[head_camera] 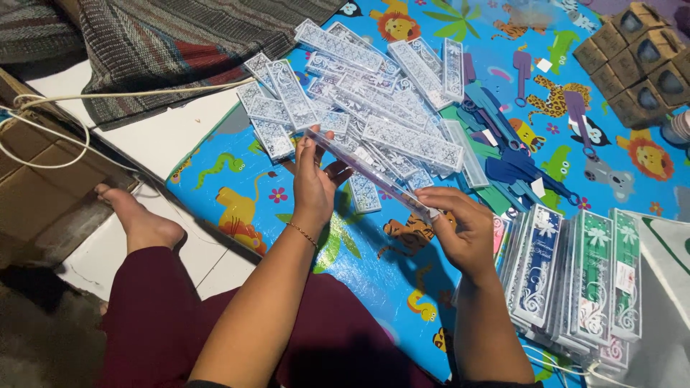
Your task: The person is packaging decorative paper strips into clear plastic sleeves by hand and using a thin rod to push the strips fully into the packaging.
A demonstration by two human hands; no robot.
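Observation:
My left hand (pixel 314 181) and my right hand (pixel 454 226) hold one long, narrow clear plastic case (pixel 366 171) between them, the left at its upper end and the right at its lower end. The case slants above a bright play mat (pixel 237 194) printed with cartoon animals. Just beyond my hands lies a heap of similar clear cases with white lace patterns (pixel 366 108). To the right of that heap are blue, teal and purple flat combs (pixel 514 162).
Filled cases with blue and green inserts (pixel 575 276) stand in a row at the right. Several small brown boxes (pixel 636 57) sit at the top right. A striped blanket (pixel 180 43), a white cord (pixel 65 129), cardboard (pixel 36 194) and my bare foot (pixel 140 219) are at the left.

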